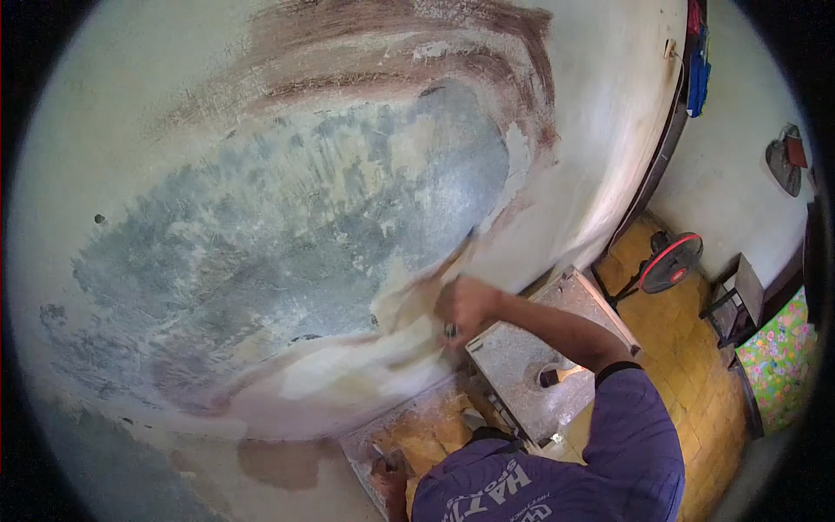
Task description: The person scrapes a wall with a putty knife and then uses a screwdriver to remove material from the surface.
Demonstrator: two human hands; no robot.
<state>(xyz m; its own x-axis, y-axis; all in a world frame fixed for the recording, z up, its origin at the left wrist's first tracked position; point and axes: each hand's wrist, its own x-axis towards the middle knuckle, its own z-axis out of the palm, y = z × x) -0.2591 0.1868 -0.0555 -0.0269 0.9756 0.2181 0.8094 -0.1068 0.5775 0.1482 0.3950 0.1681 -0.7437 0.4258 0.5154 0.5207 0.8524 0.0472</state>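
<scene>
My right hand (468,311) is closed in a fist right at the wall (583,104), near the lower right edge of a large grey, scraped patch (304,209). Motion smears its fingers, and I cannot tell what it grips. Around the patch run brown smears (322,70) and pale, filler-like streaks. Low in the view, my left hand (389,478) has its fingers curled round a small greyish thing beside a dusty, orange-stained surface (426,435). Between my arms, a paintbrush (557,376) with dark bristles and a wooden handle lies on a dusty white tabletop (522,348).
A black floor fan (670,263) with a red rim stands on yellow floor tiles (678,365). Beyond it are a small stand (735,296) and a green floral cloth (778,348). A grey bag (784,165) and blue cloth (698,78) hang by the walls, near a socket (670,48).
</scene>
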